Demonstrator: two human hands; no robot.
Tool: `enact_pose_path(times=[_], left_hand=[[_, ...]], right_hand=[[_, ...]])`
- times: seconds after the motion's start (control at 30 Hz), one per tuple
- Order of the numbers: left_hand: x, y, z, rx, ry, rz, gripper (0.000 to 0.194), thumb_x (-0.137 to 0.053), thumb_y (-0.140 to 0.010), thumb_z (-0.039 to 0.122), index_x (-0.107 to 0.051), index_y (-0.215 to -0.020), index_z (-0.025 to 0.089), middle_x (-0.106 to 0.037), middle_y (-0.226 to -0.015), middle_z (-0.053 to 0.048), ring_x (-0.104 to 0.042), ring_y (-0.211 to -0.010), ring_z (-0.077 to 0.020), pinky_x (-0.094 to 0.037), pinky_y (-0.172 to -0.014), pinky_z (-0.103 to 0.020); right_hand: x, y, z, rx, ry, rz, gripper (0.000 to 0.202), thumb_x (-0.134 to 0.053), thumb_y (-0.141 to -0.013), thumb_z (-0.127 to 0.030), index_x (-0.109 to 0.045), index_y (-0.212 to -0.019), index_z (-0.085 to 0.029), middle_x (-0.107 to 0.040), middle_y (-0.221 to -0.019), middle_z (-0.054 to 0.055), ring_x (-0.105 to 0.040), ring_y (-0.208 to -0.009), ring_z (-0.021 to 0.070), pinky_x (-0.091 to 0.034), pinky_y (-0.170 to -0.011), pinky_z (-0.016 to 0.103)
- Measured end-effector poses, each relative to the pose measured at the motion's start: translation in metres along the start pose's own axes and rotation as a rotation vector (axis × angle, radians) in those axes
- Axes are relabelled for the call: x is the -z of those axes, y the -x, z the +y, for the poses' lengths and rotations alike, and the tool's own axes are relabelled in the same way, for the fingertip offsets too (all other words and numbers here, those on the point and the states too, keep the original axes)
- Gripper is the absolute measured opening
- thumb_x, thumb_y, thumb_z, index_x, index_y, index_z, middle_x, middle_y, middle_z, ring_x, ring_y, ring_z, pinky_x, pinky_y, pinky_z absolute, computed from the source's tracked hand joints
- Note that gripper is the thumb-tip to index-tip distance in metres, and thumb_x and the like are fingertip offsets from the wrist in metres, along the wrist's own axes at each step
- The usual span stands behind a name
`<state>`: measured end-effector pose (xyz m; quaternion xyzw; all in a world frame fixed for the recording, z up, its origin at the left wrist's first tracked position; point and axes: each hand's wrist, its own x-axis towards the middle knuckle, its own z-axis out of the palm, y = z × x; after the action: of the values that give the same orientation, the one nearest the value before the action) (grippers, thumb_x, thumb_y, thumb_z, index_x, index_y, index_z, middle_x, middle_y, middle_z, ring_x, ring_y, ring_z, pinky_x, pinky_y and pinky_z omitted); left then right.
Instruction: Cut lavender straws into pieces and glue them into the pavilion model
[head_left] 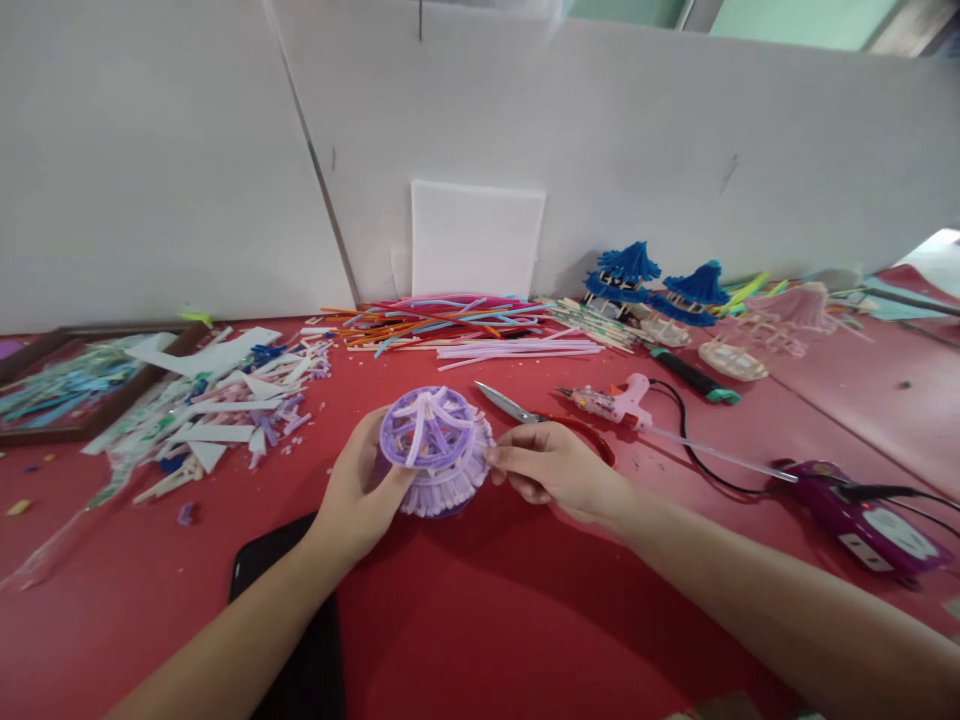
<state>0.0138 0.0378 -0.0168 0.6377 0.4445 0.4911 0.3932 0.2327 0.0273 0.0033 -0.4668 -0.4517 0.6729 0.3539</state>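
Note:
A small purple and white pipe-cleaner model [431, 440], with a ring and spokes on top and a fringed skirt below, is held up over the red table. My left hand [367, 475] is closed round its left side, thumb at the front. With thumb and forefinger together, my right hand [551, 465] pinches the right edge of the fringe; the exact strand is hidden by the fingertips. Just behind my right hand lie open-bladed scissors [514, 405] with red handles. A pink glue gun [611, 400] with a clear glue stick rests further right.
Pipe cleaners [450, 325] are piled along the wall. Scraps [225, 400] and a framed tray [60, 430] lie left. Blue-roofed models [626, 275], a green-black tool [694, 375] and a purple power strip [862, 520] with cables stand right. A black phone-like slab [300, 640] is under my left forearm.

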Motion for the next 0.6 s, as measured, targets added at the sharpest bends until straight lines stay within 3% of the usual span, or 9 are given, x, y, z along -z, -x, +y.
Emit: enact_pose_path(times=[0.17, 0.43, 0.6], left_hand=[[0.0009, 0.0008, -0.0057, -0.023, -0.032, 0.006, 0.044, -0.062, -0.082, 0.038, -0.053, -0.120, 0.018, -0.062, -0.124, -0.012, -0.058, -0.117, -0.0272, -0.043, -0.101, -0.043], [-0.0010, 0.0009, -0.0031, -0.011, -0.052, 0.005, 0.045, -0.063, -0.081, 0.038, -0.055, -0.119, 0.017, -0.062, -0.123, -0.012, -0.058, -0.115, -0.0277, -0.042, -0.102, -0.044], [-0.0012, 0.0019, -0.0012, 0.026, -0.001, 0.004, 0.044, -0.063, -0.080, 0.036, -0.054, -0.119, 0.017, -0.062, -0.124, -0.013, -0.057, -0.117, -0.0276, -0.042, -0.103, -0.043]], right_hand=[[-0.0009, 0.0008, 0.0024, 0.055, 0.077, 0.056, 0.034, -0.071, -0.070, -0.046, -0.064, -0.060, -0.014, -0.045, -0.041, -0.006, -0.030, -0.037, 0.0028, -0.017, -0.038, 0.021], [-0.0015, 0.0003, 0.0038, 0.080, 0.105, 0.100, 0.031, -0.070, -0.068, -0.044, -0.065, -0.062, -0.014, -0.059, -0.056, 0.000, -0.037, -0.041, 0.0040, -0.021, -0.039, 0.021], [-0.0011, 0.0007, 0.0047, 0.078, 0.120, 0.088, 0.035, -0.074, -0.067, -0.048, -0.065, -0.062, -0.014, -0.046, -0.043, -0.005, -0.032, -0.039, 0.0039, -0.020, -0.040, 0.021]])
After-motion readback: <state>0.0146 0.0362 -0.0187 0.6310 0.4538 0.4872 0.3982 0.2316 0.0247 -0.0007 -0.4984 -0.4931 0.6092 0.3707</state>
